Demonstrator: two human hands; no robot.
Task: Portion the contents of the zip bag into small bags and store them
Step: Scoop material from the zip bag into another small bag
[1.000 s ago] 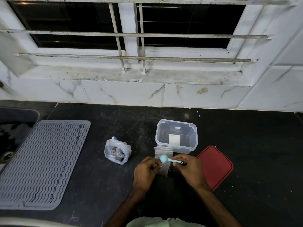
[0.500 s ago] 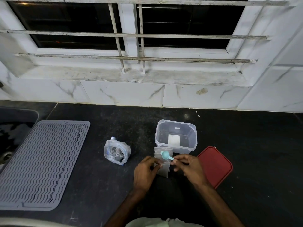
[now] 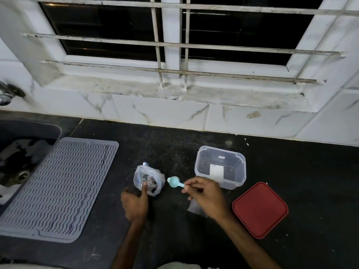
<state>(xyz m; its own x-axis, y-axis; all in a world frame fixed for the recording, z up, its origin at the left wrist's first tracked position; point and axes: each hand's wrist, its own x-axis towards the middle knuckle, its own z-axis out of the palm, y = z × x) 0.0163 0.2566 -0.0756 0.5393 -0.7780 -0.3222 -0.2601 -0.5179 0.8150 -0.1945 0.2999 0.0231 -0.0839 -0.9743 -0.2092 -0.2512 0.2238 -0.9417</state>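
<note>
The portioning looks to be in its early part. At lower centre of the frame the zip bag [image 3: 148, 179] sits on the dark surface [image 3: 174, 144], mouth open and dark contents showing inside; the left hand [image 3: 135, 202] is at its near edge, thumb pressed on the rim, seemingly steadying it, fingers loosely curled rather than closed round it. The right hand [image 3: 204, 195] is pinched shut on the handle of a small blue scoop [image 3: 174, 183], whose bowl hangs just beside the bag's mouth, right of it and not yet inside. Under that hand lies a small bag [image 3: 196, 207], flat on the surface; whether anything is in it cannot be told. The clear container [image 3: 220, 166], right of centre, holds no filled bags that show, and its red lid [image 3: 260, 209] lies off at lower right. So scooping, filling, sealing and storing seem largely still ahead.
</note>
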